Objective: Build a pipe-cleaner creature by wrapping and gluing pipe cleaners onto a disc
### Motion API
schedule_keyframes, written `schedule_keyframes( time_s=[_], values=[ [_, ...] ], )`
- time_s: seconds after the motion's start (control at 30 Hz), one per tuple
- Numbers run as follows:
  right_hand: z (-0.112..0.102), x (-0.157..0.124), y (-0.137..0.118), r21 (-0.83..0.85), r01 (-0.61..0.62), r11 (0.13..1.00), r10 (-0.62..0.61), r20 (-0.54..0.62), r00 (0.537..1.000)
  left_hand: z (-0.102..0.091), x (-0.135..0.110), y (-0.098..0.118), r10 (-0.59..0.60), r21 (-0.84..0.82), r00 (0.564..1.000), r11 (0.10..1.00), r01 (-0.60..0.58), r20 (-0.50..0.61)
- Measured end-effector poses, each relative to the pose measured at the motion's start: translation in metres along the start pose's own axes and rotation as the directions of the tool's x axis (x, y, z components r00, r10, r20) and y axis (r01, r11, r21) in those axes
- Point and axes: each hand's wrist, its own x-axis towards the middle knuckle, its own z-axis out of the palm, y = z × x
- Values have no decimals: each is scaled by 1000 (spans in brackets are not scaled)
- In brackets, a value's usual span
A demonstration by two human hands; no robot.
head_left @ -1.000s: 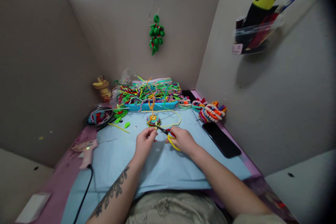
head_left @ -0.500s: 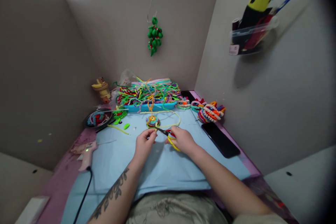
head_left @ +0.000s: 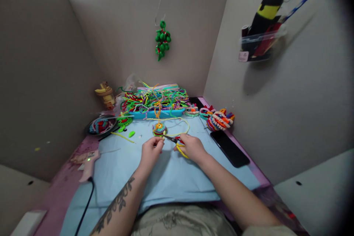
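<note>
The grip of the right hand (head_left: 192, 148) is closed around yellow-and-red-handled scissors (head_left: 174, 140), their blades at the pale-yellow chenille strand (head_left: 165, 133) that the left hand (head_left: 151, 150) pinches between fingertips. Just beyond, a multicoloured chenille coil (head_left: 159, 130) sits on the blue-covered tabletop (head_left: 118, 169), near a blue tray (head_left: 143, 115).

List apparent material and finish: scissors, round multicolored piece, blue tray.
Scissors: dark blades, likely metal given the thin shape; yellow handle, probably plastic from its solid color.
Round piece: matte, apparently fuzzy chenille stem, judging by soft, thick coils.
Tray: probably smooth plastic; uniform bright blue.
</note>
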Motion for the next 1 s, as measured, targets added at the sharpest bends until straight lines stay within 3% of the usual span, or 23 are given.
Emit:
schedule_keyframes(
  time_s=[0.4, 0.7, 1.0],
  values=[
    [0, 0, 1, 93, -67, 993, 63, 50, 997, -2, -3, -2, -35, -10, 999, 999, 35, 8],
    [-4, 0, -4, 167, 31, 985, -36, 28, 999, 0, 0, -3, -70, -92, 998, 993, 71, 9],
    [-4, -1, -5, 118, 41, 992, -41, 4, 999, 0, 0, -8, -20, -34, 999, 999, 21, 34]
  ],
)
